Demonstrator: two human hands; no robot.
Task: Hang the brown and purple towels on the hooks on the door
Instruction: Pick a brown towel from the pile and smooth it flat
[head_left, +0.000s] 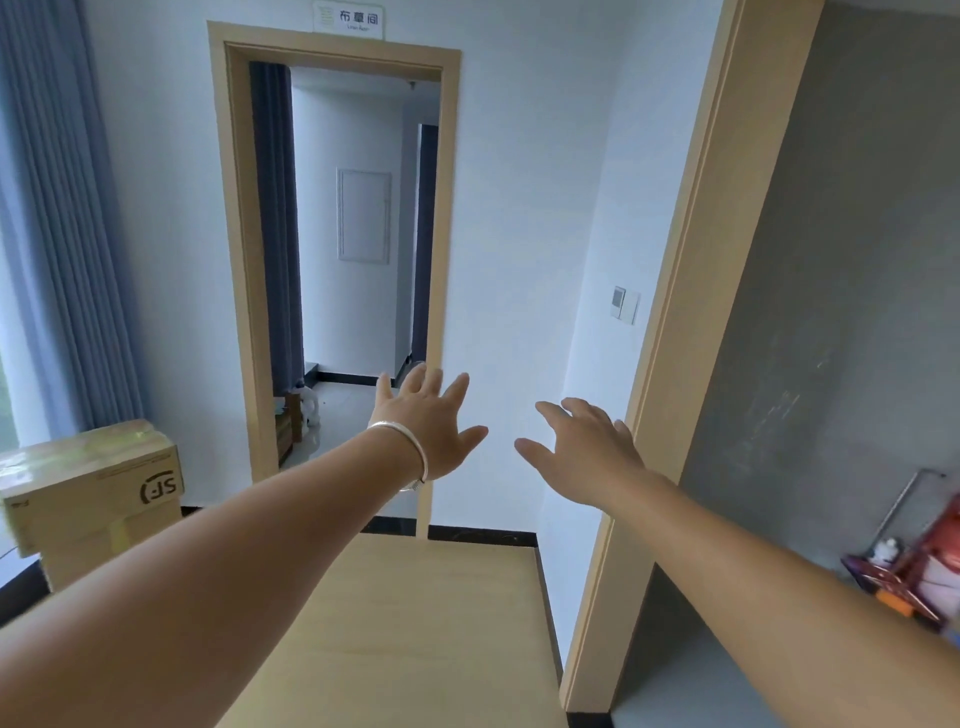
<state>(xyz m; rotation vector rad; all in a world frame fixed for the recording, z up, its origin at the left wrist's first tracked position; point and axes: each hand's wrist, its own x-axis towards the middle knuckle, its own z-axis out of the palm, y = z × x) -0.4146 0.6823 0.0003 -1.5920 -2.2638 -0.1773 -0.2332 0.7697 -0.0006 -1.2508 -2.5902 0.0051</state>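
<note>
Both my arms reach forward at chest height over a light wooden table top (415, 623). My left hand (431, 421), with a silver bangle on its wrist, has its fingers spread and holds nothing. A little to its right, my right hand (587, 452) is also spread and holds nothing. No brown towel, purple towel or hooks show in this view. An open doorway (358, 234) with a light wooden frame lies straight ahead, past my left hand.
A cardboard box (88, 488) stands at the left below grey-blue curtains (52, 208). A light wooden door frame (691, 260) runs down the right, with a grey wall and a rack of colourful items (914, 566) behind it. A wall switch (625, 304) sits beside it.
</note>
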